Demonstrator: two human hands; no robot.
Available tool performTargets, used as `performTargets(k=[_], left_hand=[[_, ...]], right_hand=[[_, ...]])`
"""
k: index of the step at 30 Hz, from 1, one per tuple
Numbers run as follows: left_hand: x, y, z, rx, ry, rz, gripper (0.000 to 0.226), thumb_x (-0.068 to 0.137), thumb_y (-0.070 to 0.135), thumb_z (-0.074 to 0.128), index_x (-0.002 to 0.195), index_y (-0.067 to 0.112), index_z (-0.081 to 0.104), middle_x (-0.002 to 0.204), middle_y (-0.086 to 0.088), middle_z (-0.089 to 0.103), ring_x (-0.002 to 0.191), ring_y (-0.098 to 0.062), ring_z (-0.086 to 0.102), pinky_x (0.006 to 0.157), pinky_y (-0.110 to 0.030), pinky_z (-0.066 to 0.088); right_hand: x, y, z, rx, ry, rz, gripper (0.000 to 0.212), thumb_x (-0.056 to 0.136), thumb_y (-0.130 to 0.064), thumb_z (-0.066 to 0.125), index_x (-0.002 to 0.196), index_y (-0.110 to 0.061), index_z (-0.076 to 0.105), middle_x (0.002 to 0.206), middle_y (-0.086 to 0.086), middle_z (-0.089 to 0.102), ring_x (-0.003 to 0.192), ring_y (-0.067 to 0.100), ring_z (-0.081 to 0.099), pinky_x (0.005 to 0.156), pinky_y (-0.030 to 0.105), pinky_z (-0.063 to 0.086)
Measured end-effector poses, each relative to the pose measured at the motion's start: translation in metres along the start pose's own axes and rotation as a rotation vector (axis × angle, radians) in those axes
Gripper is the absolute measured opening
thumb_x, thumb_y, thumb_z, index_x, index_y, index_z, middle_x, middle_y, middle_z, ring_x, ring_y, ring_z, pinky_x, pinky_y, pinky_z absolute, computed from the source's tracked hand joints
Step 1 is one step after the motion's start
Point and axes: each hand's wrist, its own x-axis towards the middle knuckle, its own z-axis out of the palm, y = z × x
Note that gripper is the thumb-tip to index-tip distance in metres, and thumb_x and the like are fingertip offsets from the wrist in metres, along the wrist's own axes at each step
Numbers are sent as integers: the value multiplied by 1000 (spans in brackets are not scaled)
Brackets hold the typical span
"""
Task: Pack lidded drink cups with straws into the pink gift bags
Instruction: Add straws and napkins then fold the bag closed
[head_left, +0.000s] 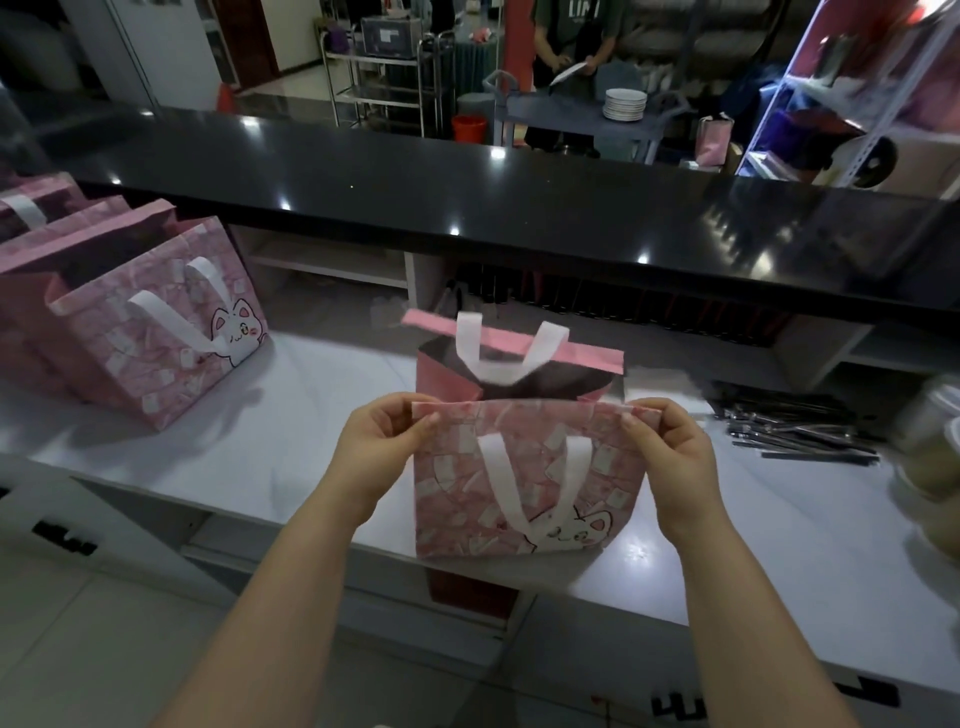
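Both hands — left hand (375, 435), right hand (670, 441) — pinch the upright pink gift bag's (524, 483) near rim, mouth up, long side crosswise.

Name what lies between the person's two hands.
The head view shows the near top edge of the pink gift bag stretched between the left hand and the right hand, each pinching a corner.

Open gift bag (519, 483) stands mid-counter (311, 415), with the left hand (374, 441) pinching its near rim at 9 o'clock and the right hand (670, 447) at 3. Row of gift bags (156, 322) at 10 o'clock, pile of straws (795, 431) at 3, drink cups (935, 447) just past them. Raised bar top (467, 192) runs behind at 12, stack of plates (625, 104) well beyond at 1.
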Motion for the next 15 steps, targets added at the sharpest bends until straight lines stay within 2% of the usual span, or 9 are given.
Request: performTargets(k=[2, 4, 7, 9, 11, 15], left_hand=[[0, -1, 0, 13, 64, 34, 17, 89, 10, 69, 83, 25, 76, 91, 3, 74, 88, -15, 69, 68, -19, 54], [0, -1, 6, 58, 104, 106, 17, 87, 11, 70, 81, 27, 74, 108, 13, 69, 97, -8, 65, 70, -18, 54], [2, 2, 15, 265, 161, 244, 7, 75, 37, 70, 81, 39, 68, 141, 19, 47, 127, -5, 46, 96, -31, 45], [6, 3, 14, 326, 161, 289, 14, 69, 49, 66, 81, 44, 67, 149, 19, 39, 138, -8, 34, 108, -43, 37], [11, 2, 10, 356, 107, 264, 20, 68, 53, 70, 85, 44, 68, 153, 22, 32, 144, -9, 25, 113, -56, 29], [21, -2, 0, 327, -45, 113, 45, 55, 65, 81, 93, 43, 73, 157, 27, 17, 149, -9, 7, 115, -60, 23]], right_hand=[[3, -1, -3, -24, -12, -25, 14, 91, -6, 63, 85, -18, 66, 76, -11, 69, 70, 1, 65, 57, 15, 51], [6, -3, -1, -40, -35, -45, 27, 90, -4, 62, 76, -26, 67, 94, -13, 71, 77, -2, 66, 58, 14, 51], [16, -7, 2, -12, -84, -47, 32, 89, 2, 60, 69, -22, 62, 124, -14, 62, 95, -7, 64, 64, 14, 53], [27, -9, 0, 23, -143, -14, 28, 88, 6, 57, 70, -15, 57, 134, -13, 58, 111, 3, 61, 75, 24, 54], [38, -11, -4, 60, -222, 35, 35, 88, 10, 51, 65, -16, 56, 138, -13, 56, 118, 16, 59, 80, 33, 52], [50, -11, -6, 105, -336, 106, 41, 86, 12, 47, 59, -17, 56, 140, -15, 54, 108, 13, 65, 66, 24, 53]])
